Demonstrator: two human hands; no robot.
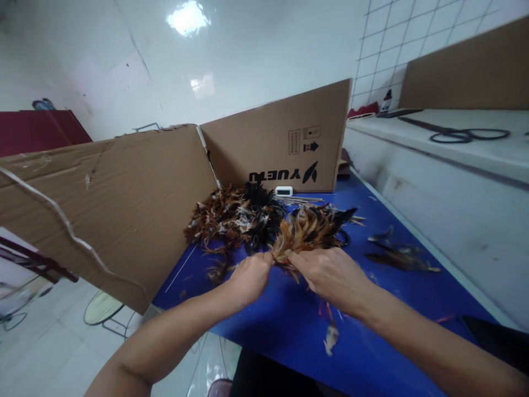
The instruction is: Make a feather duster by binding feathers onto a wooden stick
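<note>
A bundle of golden-brown feathers with dark tips (pixel 308 229) lies across the middle of the blue table (pixel 285 331). At its near-left end, my left hand (pixel 253 277) is closed in a pinch on the feather bases. My right hand (pixel 330 275) is closed on the same bundle, just to the right, with the thumb toward the left hand. The fingertips of both hands are partly hidden. Behind and to the left sits a heap of loose reddish-brown feathers (pixel 223 215), with black feathers (pixel 260 207) at its right side.
Cardboard panels (pixel 273 138) stand along the back and left. Thin sticks (pixel 303 200) and a small white display device (pixel 284 191) lie behind the bundle. Loose dark feathers (pixel 399 256) are on the right. Black scissors (pixel 458 132) rest on a white ledge (pixel 487 149).
</note>
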